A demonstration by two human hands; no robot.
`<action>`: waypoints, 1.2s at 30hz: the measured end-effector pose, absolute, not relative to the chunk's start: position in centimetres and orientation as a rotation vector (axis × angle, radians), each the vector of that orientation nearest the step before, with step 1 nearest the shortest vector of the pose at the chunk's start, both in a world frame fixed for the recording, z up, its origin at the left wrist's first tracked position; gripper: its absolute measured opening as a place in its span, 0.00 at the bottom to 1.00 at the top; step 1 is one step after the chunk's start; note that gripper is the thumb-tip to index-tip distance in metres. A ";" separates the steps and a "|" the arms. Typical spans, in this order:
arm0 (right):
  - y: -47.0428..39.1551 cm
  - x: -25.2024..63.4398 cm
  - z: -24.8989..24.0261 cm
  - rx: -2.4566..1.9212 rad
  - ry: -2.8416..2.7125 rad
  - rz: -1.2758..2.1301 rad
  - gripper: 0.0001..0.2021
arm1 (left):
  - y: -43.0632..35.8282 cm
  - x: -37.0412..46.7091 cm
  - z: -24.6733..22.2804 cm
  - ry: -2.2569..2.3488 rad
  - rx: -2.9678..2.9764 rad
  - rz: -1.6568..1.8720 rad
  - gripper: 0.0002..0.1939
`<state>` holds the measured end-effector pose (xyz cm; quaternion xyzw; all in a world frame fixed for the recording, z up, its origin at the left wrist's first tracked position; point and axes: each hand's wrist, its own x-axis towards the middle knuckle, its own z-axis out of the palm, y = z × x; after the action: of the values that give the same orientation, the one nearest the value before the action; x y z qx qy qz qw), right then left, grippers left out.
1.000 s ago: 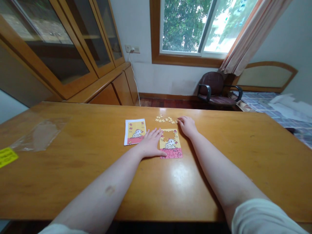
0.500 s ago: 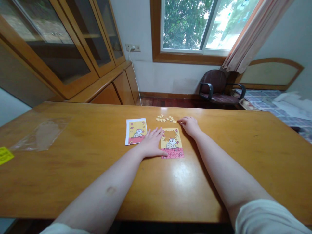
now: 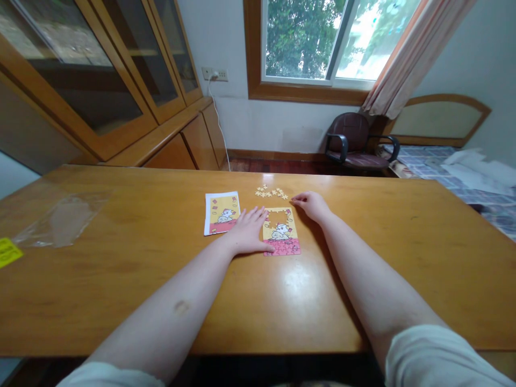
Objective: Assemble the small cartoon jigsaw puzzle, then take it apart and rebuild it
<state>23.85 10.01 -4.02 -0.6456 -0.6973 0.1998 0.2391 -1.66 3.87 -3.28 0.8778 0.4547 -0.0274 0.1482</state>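
A jigsaw puzzle with a white cartoon animal on yellow and pink lies on the table, with a gap in its upper part showing bare wood. My left hand rests spread along its left edge, thumb on the lower left corner. Past the top right corner, my right hand is pinched on a small puzzle piece, mostly covered by the fingertips. Several loose puzzle pieces, pale side up, lie just left of those fingertips. Left of the puzzle, a reference picture sheet is partly under my left fingers.
A clear plastic bag with a yellow label lies at the left of the wooden table. Beyond the table are a glass-door cabinet, an office chair and a bed.
The whole view has shifted slightly, so things sit a little higher and further left. My left hand stays on the puzzle; my right hand keeps its pinch beside the loose pieces.
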 end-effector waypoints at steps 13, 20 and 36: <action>9.7 23.7 -2.5 -1.432 -1.778 1.232 0.06 | 3.9 -1.8 -3.5 1.307 2.523 -0.078 0.64; 8.9 20.5 -2.4 -1.342 -1.807 1.331 0.08 | 3.9 -1.6 -3.5 1.321 2.517 -0.073 0.63; 8.4 20.1 -2.2 -1.447 -2.040 1.180 0.07 | 3.9 -1.6 -3.5 1.322 2.526 -0.079 0.64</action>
<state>20.07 8.40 -2.23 -0.5142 -0.7247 0.4190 0.1869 -1.60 3.90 -3.46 0.8764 0.4586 -0.0273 0.1444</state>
